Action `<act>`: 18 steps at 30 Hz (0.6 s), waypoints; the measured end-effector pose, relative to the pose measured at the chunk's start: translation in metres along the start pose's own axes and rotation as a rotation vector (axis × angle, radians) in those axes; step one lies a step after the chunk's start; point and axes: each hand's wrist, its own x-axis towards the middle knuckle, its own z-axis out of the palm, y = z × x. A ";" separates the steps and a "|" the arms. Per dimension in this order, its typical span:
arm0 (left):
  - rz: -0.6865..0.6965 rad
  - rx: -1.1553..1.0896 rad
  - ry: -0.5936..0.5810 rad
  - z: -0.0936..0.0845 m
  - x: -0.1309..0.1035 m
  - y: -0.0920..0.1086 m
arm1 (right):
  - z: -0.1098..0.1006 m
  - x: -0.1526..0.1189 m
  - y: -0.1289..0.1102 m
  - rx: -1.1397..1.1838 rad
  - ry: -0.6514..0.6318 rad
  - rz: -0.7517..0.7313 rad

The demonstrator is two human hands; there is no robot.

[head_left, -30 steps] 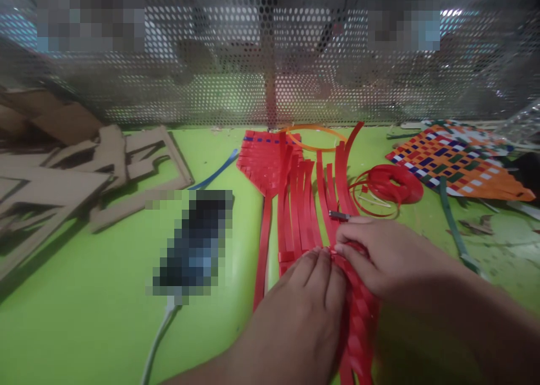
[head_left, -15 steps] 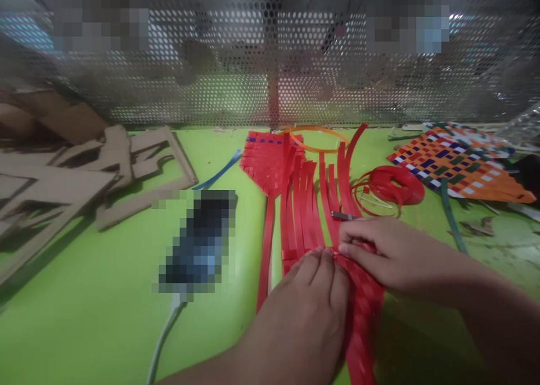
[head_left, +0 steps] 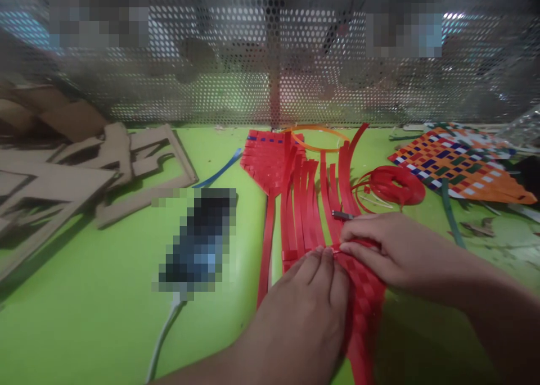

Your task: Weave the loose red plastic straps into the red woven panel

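A red woven piece [head_left: 365,289] lies on the green table, its loose red strips [head_left: 310,205] running away from me. My left hand [head_left: 310,300] rests flat on the weave, fingers side by side with their tips at its upper edge. Just to the right, my right hand [head_left: 390,253] pinches a red strip at that edge between thumb and forefinger. A small dark metal tool [head_left: 342,214] sticks out from the top of my right hand; its other end is hidden.
A phone [head_left: 198,239] with a white cable and cardboard pieces [head_left: 143,205] lie left. Behind are another red woven piece [head_left: 265,160] and an orange loop [head_left: 316,146]. A red strip coil [head_left: 409,188] and a multicoloured weave [head_left: 459,166] lie right. A perforated metal screen [head_left: 236,87] stands behind.
My right thumb and forefinger have shifted very slightly at the edge of the weave. My left hand has stayed in place.
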 end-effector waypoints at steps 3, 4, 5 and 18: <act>0.004 0.000 0.021 0.001 -0.001 0.000 | -0.002 0.001 0.001 0.025 0.012 0.020; 0.011 0.002 0.028 0.001 -0.001 0.000 | -0.002 0.001 0.000 0.031 0.014 0.027; 0.015 0.003 0.035 0.002 -0.001 0.000 | -0.001 0.001 -0.001 0.037 0.012 0.031; -0.013 -0.135 0.070 0.003 -0.002 -0.011 | 0.014 0.004 0.001 -0.036 0.041 -0.020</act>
